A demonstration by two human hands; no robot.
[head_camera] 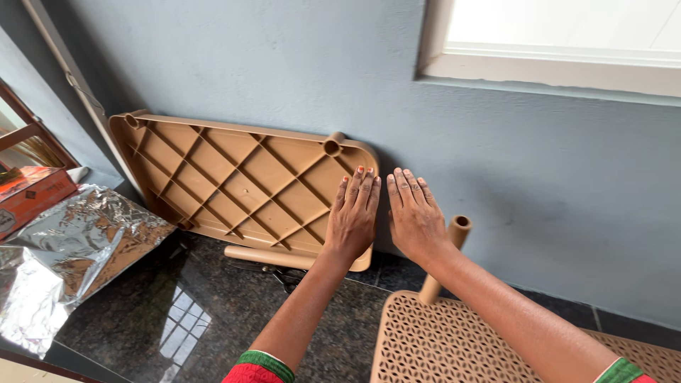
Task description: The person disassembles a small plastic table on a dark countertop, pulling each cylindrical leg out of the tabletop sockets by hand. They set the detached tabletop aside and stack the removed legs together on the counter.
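Hands first, from the head camera: we hold both out flat, fingers straight and close together, gripping nothing. Our left hand (352, 213) lies spread on the right end of the tan plastic shelf panel with a ribbed diamond lattice on its underside (241, 184), which leans on edge against the blue-grey wall (525, 163) on the dark polished stone floor (213, 312). Our right hand (415, 213) is just beside it, over the wall past the panel's rounded corner; we cannot tell whether it touches. A tan plastic tube leg (443, 259) stands up from the tan perforated plastic shelf (454, 340) below our right forearm, and another tan tube (268, 257) lies at the panel's foot. Crumpled silver foil sheeting (64, 248) and an orange cardboard box (32, 195) lie at left. We judge this a steadying step; next calls for closing fingers on the panel's edge.
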